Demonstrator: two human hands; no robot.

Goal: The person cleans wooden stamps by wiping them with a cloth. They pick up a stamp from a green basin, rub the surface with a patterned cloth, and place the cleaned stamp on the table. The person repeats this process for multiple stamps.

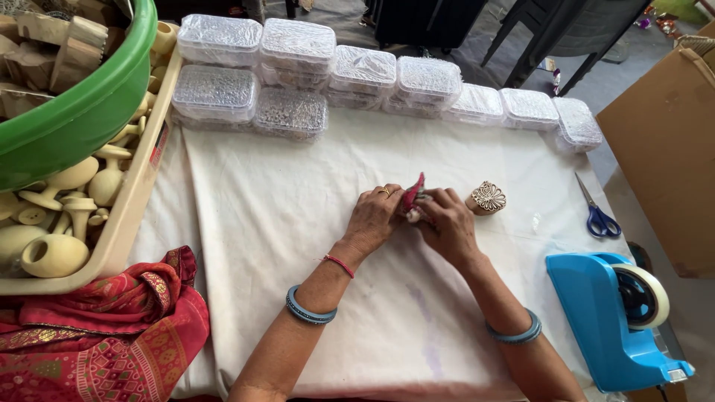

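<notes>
Pinching small pink fabric piece [414, 192] between fingertips of left hand [375, 216] and right hand [445, 220], above white cloth [298, 223]. I judge slip likely: grip shallow. Carved wooden block [486, 198] just right of fingers could get knocked.

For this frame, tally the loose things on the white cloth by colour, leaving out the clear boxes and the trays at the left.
Pink or red: 1, the small pink fabric piece held between left hand and right hand.
Brown: 1, the carved wooden block.
Blue: 2, the blue-handled scissors and the blue tape dispenser.
Total: 4.
</notes>
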